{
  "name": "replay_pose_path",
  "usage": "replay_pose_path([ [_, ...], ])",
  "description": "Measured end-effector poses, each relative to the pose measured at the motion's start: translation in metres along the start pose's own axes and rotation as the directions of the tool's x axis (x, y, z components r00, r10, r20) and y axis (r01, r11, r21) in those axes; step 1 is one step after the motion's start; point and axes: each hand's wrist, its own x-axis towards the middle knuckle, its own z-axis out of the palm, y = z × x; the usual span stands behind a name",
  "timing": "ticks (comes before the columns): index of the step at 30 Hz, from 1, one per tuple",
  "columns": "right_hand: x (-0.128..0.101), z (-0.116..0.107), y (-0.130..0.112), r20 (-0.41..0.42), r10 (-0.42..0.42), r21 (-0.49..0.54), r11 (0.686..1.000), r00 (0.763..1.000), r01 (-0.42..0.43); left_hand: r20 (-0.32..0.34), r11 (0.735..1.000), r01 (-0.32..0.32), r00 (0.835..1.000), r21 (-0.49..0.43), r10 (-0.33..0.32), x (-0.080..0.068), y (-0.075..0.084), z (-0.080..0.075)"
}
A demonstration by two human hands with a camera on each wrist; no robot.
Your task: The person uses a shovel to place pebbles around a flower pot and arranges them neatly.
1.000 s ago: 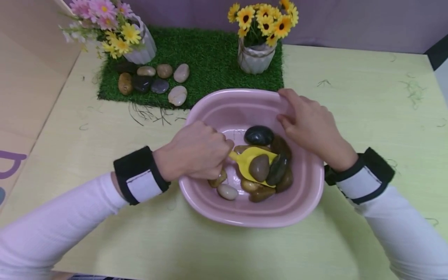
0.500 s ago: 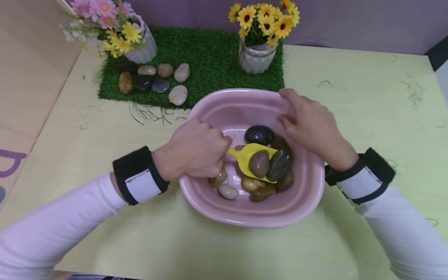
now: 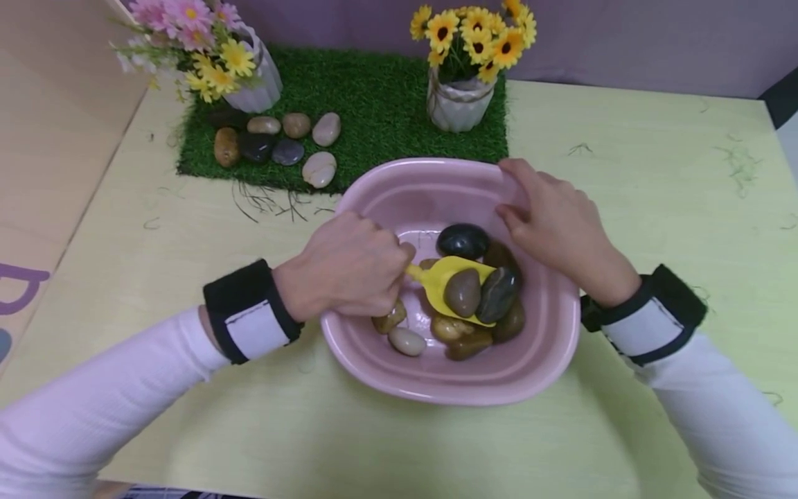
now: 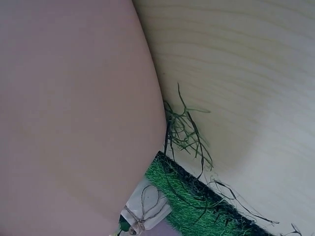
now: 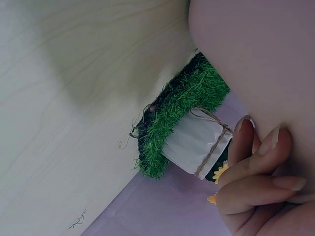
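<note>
My left hand [image 3: 349, 267] grips the handle of a yellow toy shovel [image 3: 436, 281] inside a pink basin [image 3: 449, 391]. On the shovel's blade lie a brown stone [image 3: 463, 293] and a dark striped stone [image 3: 497, 296], the latter over its far edge. Several wet stones rest below and around it, among them a black stone [image 3: 463, 241] and a pale stone [image 3: 407, 342]. The basin's upper right rim is held by my right hand [image 3: 557, 225], thumb on the inner side. In the right wrist view, curled fingers [image 5: 261, 191] show along the basin's outer wall.
Behind the basin lies a strip of artificial grass [image 3: 380, 97] with several stones [image 3: 288, 152] at its left. Two white flowerpots stand on it: a left pot [image 3: 258, 80] and a right pot [image 3: 460, 107]. Loose green strands [image 4: 189, 132] are scattered over the table.
The shovel has risen slightly and tilted, with both stones on it; the dark stone has turned a little. The right hand keeps its hold on the basin.
</note>
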Motion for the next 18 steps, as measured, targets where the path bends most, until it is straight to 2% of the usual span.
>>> replay_pose_path([
  [12, -0.0003, 0.0004, 0.0013, -0.003, -0.008, 0.005, 1.000, 1.000, 0.008, 0.003, 0.998, -0.053, 0.999, 0.045, 0.053, -0.0006, -0.0005, -0.0015],
  [18, 0.0004, -0.0008, 0.0008, 0.025, 0.010, 0.011, 1.000, 1.000, -0.010, -0.028, 0.999, -0.039, 0.999, 0.025, 0.039, -0.0025, -0.0006, -0.0021],
])
